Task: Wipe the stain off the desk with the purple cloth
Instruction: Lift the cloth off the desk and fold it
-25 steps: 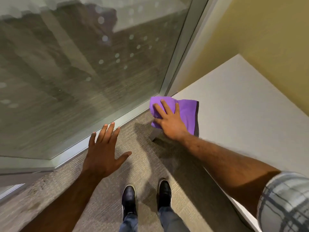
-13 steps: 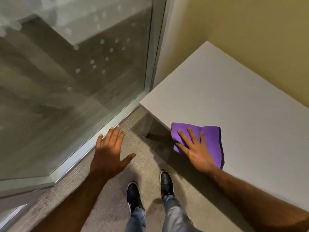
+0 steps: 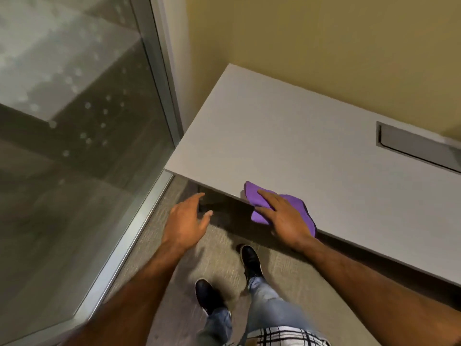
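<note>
The purple cloth (image 3: 296,204) lies at the near edge of the pale grey desk (image 3: 287,136), partly hanging over the rim. My right hand (image 3: 284,218) presses flat on the cloth with the fingers spread and covers most of it. My left hand (image 3: 185,223) hovers over the carpet just left of the desk's near corner, fingers apart, holding nothing. No stain shows on the visible desk surface.
A glass wall with a metal frame (image 3: 164,101) stands to the left. A yellow wall (image 3: 324,46) runs behind the desk. A grey recessed cable tray (image 3: 414,146) sits in the desk at the right. My shoes (image 3: 250,258) stand on the carpet below.
My right hand has slid the cloth along the desk's near edge, away from the corner by the glass. The cloth now bunches and overhangs the rim. My left hand came closer to the desk.
</note>
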A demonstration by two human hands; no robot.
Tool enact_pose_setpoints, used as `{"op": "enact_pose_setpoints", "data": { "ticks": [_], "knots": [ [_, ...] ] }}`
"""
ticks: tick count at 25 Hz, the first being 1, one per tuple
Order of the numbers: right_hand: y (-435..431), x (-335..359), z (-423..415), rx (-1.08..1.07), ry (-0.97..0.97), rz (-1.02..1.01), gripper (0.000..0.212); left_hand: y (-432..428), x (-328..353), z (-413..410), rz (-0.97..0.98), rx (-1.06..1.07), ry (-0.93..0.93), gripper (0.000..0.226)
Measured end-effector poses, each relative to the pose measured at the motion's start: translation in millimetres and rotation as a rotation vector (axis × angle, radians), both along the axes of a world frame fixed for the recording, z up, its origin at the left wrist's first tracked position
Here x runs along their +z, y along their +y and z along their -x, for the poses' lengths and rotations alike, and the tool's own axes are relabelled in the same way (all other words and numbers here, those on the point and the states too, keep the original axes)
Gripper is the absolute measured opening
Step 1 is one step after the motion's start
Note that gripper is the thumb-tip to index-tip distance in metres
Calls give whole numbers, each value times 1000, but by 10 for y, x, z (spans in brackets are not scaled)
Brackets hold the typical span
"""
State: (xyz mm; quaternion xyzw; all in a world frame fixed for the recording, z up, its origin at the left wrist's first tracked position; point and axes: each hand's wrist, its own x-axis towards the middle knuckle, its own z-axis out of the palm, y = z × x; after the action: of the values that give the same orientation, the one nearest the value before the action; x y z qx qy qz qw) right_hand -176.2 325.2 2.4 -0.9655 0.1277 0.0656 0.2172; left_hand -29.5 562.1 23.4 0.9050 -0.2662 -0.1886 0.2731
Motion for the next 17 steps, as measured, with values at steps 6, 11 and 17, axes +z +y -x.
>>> {"op": "enact_pose_setpoints", "data": {
  "ticks": [6, 11, 17],
  "knots": [
    [274, 506, 193, 21, -255, 91, 62, -953, 601, 183, 235, 37, 522, 59],
    [312, 681, 459, -38, -322, 53, 61, -1374, 842, 390, 264, -15, 368, 31],
    [126, 767, 753, -130, -292, 76, 59, -1607, 1161, 588, 278, -362, 76, 21]
  ]
}}
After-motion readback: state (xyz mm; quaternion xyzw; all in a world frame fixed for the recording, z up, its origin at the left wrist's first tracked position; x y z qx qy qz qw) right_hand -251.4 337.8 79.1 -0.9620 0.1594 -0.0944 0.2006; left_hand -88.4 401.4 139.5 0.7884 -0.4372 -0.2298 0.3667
